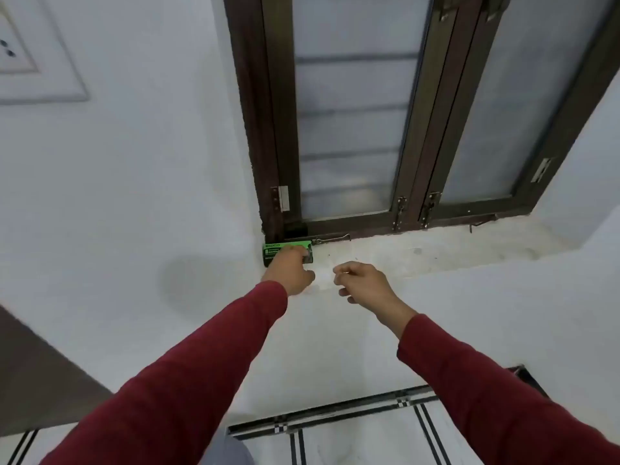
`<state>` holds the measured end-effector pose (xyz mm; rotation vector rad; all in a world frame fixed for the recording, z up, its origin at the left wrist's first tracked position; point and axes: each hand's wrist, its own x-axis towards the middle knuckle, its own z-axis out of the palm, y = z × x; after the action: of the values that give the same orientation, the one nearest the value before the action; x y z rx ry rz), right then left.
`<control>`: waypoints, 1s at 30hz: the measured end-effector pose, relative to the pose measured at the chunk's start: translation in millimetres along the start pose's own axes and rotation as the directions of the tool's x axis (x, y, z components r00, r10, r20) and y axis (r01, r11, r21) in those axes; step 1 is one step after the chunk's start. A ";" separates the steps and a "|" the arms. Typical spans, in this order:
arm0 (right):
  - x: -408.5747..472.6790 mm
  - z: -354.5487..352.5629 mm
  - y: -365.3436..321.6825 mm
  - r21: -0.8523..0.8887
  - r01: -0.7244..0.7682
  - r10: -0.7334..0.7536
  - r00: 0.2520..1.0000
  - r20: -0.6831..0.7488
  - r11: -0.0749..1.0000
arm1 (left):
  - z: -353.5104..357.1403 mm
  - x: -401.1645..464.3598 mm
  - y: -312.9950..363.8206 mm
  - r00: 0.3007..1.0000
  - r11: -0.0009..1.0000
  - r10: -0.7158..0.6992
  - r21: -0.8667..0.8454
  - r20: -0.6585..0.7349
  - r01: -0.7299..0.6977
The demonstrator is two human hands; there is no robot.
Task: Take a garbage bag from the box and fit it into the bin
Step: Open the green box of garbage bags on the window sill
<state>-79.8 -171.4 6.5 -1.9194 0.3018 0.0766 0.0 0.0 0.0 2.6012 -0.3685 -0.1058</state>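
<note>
A white wall [117, 203] is filling most of the view, with a brown-framed window [355, 129] of frosted panes standing shut above a white sill [436, 253]. A white switch plate [30, 48] is showing at the upper left of the wall. Below, a pale tiled floor [352, 437] with dark double lines is running along the base of the wall.

Two arms in dark red sleeves [188, 374] are reaching up from the bottom edge toward the sill. The left hand [290, 266] is resting against the front of the green box [285, 251], its fingers [300, 251] lying over the box's right half. Whether this grip is actually grasping the box or anything from it cannot be told, since the fingertips are blurred against the box face. The right hand [364, 283] is hovering just beside the left one, over the front part of the sill, with its fingers curled loosely inward and its grip holding nothing.

The box is sitting at the far left end of the sill, tucked into the corner where the wall meets the window frame, its green face with dark lettering turned toward the person. A thin metal window stay [330, 238] is lying on the sill just beside the box's right end.
</note>
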 end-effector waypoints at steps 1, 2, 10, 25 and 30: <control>14.5 3.7 -1.9 0.017 -0.024 0.024 1.000 0.009 1.000 | 1.5 15.5 -2.3 1.000 1.000 -0.016 0.021 0.008 0.016; 26.1 6.4 -4.7 0.031 -0.057 0.057 0.998 0.006 0.998 | 3.2 27.8 -4.6 1.000 0.999 -0.025 0.038 -0.006 0.025; 119.7 33.7 10.2 0.181 -0.216 0.218 0.976 0.010 0.960 | 30.2 112.6 -27.4 0.992 0.944 -0.091 0.325 0.086 0.058; 193.9 -26.2 6.4 0.328 -0.138 0.083 0.981 0.176 0.935 | 37.3 144.0 -13.7 0.999 0.951 0.034 -0.306 -0.026 -0.040; 198.7 -45.5 6.7 0.321 -0.143 0.074 0.973 0.219 0.936 | 44.2 145.7 -2.6 0.998 0.917 0.043 -0.394 -0.056 -0.062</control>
<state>106.1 -250.1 -22.4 -1.5402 0.2640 0.2776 134.2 -59.4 -40.5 2.1877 -0.3581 -0.0906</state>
